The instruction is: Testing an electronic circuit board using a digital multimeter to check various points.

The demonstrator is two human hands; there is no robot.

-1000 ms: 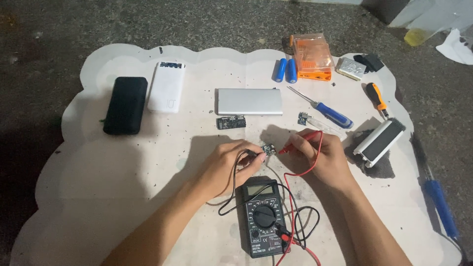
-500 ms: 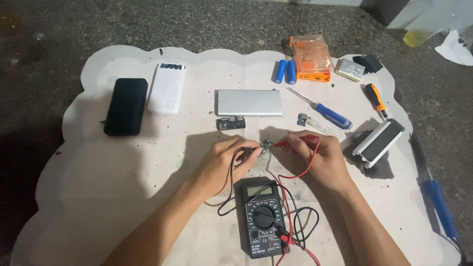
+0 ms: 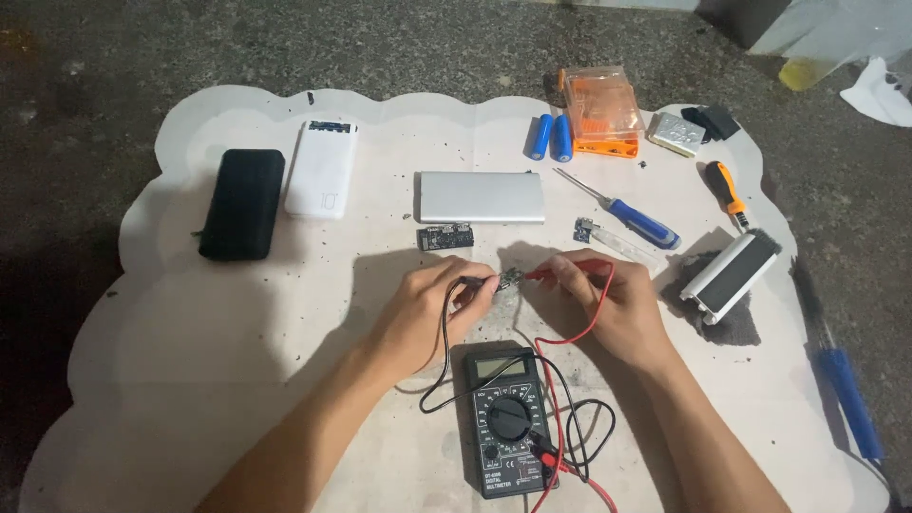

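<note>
My left hand [image 3: 425,310] pinches the black probe, its tip resting on a tiny circuit board [image 3: 510,279] lying on the white mat [image 3: 237,323]. From the other side my right hand [image 3: 613,302] holds the red probe [image 3: 551,274] against the same board. Black and red leads curl back to a black multimeter [image 3: 506,421] lying flat between my forearms.
Behind the hands lie a small dark circuit board [image 3: 445,237], a silver power bank [image 3: 482,197], a white power bank [image 3: 322,169] and a black one [image 3: 242,202]. To the right are two blue cells [image 3: 551,137], an orange box [image 3: 600,111], a blue screwdriver [image 3: 627,215], an orange screwdriver [image 3: 728,192] and an open white case [image 3: 731,276].
Both hands have shifted slightly while keeping the probes on the tiny board. Everything else lies as before.
</note>
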